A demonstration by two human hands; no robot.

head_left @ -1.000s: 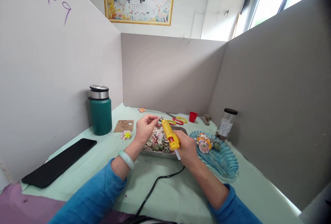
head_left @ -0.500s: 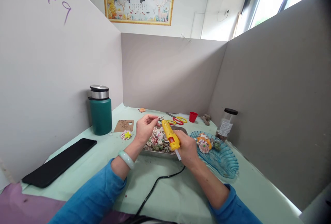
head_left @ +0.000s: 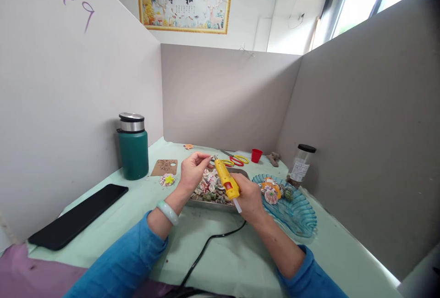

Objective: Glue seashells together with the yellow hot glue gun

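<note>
My right hand point(head_left: 248, 197) is wrapped round a yellow glue gun point(head_left: 227, 181), a whitish glue stick poking from its back end. The gun's nozzle points up and away, close to the fingertips of my left hand point(head_left: 195, 169). Those fingertips pinch a small whitish piece, too small to make out, right at the nozzle tip. Under both hands lies a metal tray point(head_left: 209, 205) of shells and small stones point(head_left: 213, 192). A blue glass dish point(head_left: 299, 217) to the right holds an orange and pink shell piece point(head_left: 271, 192).
A green bottle point(head_left: 133, 153) and a black flat object point(head_left: 80, 215) lie left. Behind the tray are scissors point(head_left: 240, 159) and a red cup point(head_left: 256, 155). A jar point(head_left: 300, 167) stands right. A black cord point(head_left: 209, 239) crosses the front. Grey panels point(head_left: 227, 96) enclose the table.
</note>
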